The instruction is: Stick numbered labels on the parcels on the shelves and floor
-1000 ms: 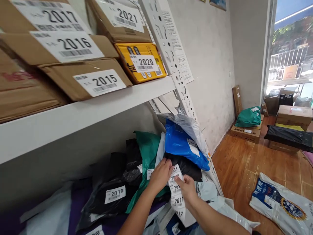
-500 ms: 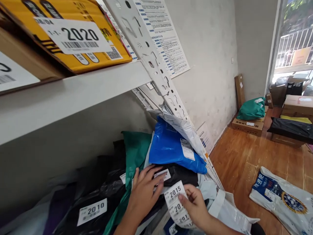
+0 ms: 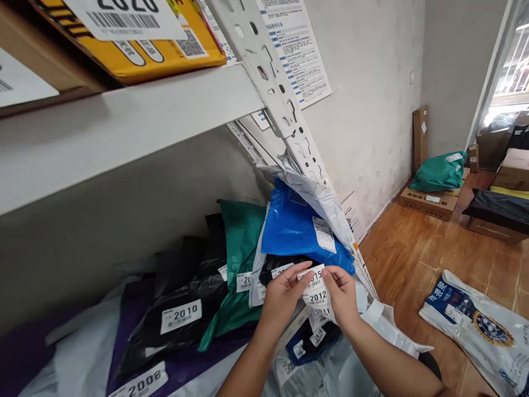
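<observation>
A strip of white number labels (image 3: 317,298), printed 2012 in its middle, is pinched at its top between both hands. My left hand (image 3: 282,295) grips its upper left corner with thumb and finger, and my right hand (image 3: 343,295) grips its upper right edge. Just behind them are a blue mailing bag (image 3: 289,226) and a black parcel (image 3: 268,263) with a white label, partly hidden by my left hand. To the left, a green mailing bag (image 3: 242,237) bears a label, and a black bag (image 3: 165,342) has one reading 2010.
A white metal shelf (image 3: 144,132) with a yellow package (image 3: 165,55) hangs over the pile. Its perforated upright (image 3: 285,94) stands beside the blue bag. On the wooden floor lie a white printed bag (image 3: 475,325) and, farther off, a green parcel on a carton (image 3: 430,203).
My left hand has left the bags and now pinches the label strip alongside my right hand. Labels on the green bag and black parcel are now uncovered. The view has tilted down slightly.
</observation>
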Motion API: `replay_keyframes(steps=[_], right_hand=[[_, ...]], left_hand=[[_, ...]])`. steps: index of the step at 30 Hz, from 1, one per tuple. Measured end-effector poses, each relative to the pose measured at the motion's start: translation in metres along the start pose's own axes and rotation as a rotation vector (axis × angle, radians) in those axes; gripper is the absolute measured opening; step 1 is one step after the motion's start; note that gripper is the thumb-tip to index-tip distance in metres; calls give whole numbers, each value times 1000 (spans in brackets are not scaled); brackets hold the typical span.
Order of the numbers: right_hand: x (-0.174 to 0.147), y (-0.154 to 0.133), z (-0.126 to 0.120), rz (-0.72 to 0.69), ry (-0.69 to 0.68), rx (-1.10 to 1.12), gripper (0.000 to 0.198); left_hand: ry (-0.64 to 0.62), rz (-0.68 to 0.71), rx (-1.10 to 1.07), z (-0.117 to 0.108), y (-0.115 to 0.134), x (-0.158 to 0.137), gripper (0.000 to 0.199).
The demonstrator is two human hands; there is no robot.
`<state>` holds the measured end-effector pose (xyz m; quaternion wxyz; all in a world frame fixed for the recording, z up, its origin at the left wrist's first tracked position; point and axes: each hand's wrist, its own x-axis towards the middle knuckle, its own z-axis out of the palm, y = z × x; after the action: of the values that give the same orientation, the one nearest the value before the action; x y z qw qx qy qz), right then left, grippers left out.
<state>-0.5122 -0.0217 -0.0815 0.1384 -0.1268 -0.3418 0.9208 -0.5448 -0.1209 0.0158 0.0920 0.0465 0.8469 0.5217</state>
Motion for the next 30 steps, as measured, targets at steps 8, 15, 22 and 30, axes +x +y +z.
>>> replay_keyframes(steps=[8, 15, 22, 30], right_hand=[[1, 0, -2, -16, 68, 8, 44], [9, -21, -9, -110, -138, -138, 29], [23, -55, 26, -397, -194, -315, 18], [106, -48, 64, -318, -404, -910, 27]], left_hand=[[-16, -42, -120, 15, -5, -6, 59], [67, 198, 257, 8, -15, -13, 47], [324, 178, 156, 9, -12, -22, 51], [326, 226, 85, 14, -53, -81, 36]])
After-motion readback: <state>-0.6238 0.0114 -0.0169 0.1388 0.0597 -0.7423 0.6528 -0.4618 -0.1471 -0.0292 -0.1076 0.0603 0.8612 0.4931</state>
